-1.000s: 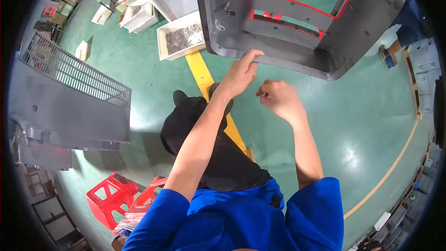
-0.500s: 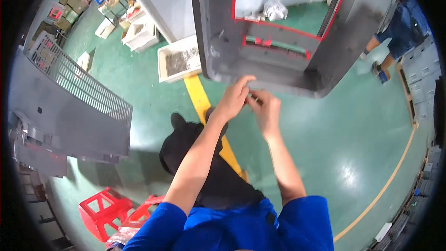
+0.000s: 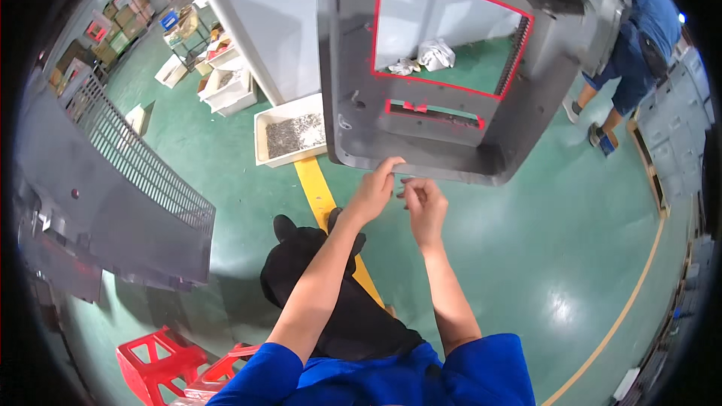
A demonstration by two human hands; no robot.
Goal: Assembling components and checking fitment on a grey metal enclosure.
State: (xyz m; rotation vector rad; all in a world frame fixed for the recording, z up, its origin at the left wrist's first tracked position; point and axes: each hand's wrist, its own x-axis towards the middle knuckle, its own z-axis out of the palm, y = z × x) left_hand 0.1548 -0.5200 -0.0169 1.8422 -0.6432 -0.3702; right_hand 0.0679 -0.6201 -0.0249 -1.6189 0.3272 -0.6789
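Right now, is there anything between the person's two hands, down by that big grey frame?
In the head view, nothing shows between the left hand and right hand: only green floor behind the gap, just below the grey frame.

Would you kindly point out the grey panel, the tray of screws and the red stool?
Grey panel [image 3: 444, 154]: head view, on its lower frame below the slot.
Tray of screws [image 3: 295, 135]: head view, on the screws inside.
Red stool [image 3: 154, 361]: head view, on its seat.
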